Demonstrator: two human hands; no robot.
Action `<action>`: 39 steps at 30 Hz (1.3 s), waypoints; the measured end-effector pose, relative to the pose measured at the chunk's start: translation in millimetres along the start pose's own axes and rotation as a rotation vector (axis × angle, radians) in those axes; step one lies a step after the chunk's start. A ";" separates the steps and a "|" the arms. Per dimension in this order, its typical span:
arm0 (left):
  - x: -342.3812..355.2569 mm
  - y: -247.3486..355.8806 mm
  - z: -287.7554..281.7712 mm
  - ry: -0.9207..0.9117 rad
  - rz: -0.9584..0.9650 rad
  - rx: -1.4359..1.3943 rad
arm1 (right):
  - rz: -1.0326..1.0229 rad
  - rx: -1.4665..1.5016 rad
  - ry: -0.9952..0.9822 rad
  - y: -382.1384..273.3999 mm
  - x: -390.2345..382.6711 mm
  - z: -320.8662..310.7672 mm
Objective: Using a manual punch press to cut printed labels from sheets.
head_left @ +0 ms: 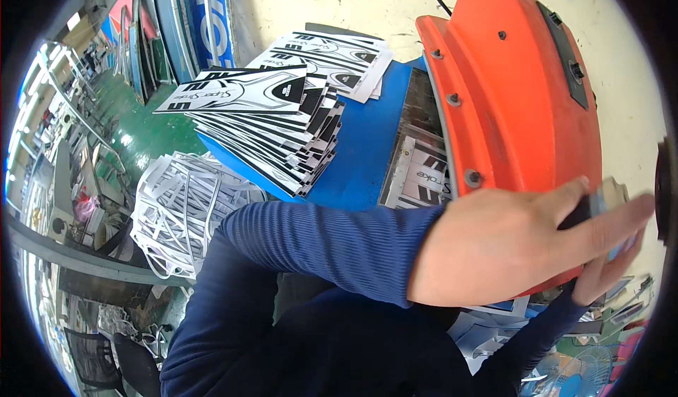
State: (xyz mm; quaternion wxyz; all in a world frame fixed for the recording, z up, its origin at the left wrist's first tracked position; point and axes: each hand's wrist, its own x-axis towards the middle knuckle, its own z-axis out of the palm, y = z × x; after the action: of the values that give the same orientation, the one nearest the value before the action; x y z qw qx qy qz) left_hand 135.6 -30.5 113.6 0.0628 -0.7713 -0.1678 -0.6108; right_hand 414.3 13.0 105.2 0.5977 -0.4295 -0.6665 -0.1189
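Observation:
My left arm reaches across to the right in a dark blue ribbed sleeve. The left hand (494,245) is over the near end of an orange machine head (526,143), thumb and fingers around a grey and black handle (609,196), slightly blurred. Beneath it, my right hand (593,287) comes up to the same spot; its fingers are mostly hidden and smeared by motion. Under the machine head's left edge lies a white sheet with black print (424,171) in a metal-edged frame. Left of this, a fanned stack of printed sheets (240,93) rests on a blue board (374,136).
Behind the fanned stack is a second pile of printed sheets (353,79). A heap of white offcut strips (187,206) bulges at the left. A grey rail (85,252) crosses the left side. Low on the right stand a blue fan (586,372) and loose papers (487,337).

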 end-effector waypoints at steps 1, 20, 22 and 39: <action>0.2 0.7 -7.1 -0.022 -0.022 0.060 | -0.301 -0.494 0.092 12.8 16.9 -11.3; -19.6 -2.8 -110.4 -0.044 -0.163 0.516 | -0.419 -0.030 0.130 52.5 18.6 5.0; -22.9 -2.7 -110.6 -0.050 -0.175 0.517 | -0.408 -0.078 0.123 49.4 15.0 5.9; -45.4 -28.4 -96.8 0.083 -0.085 -0.384 | -0.330 -0.127 0.132 62.1 28.0 0.6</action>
State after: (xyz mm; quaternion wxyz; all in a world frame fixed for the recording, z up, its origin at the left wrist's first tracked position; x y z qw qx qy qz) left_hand 28.0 -41.4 90.7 -0.1046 -0.7353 -0.0779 -0.6651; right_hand 460.6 62.8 108.2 0.5843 -0.3427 -0.6781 -0.2851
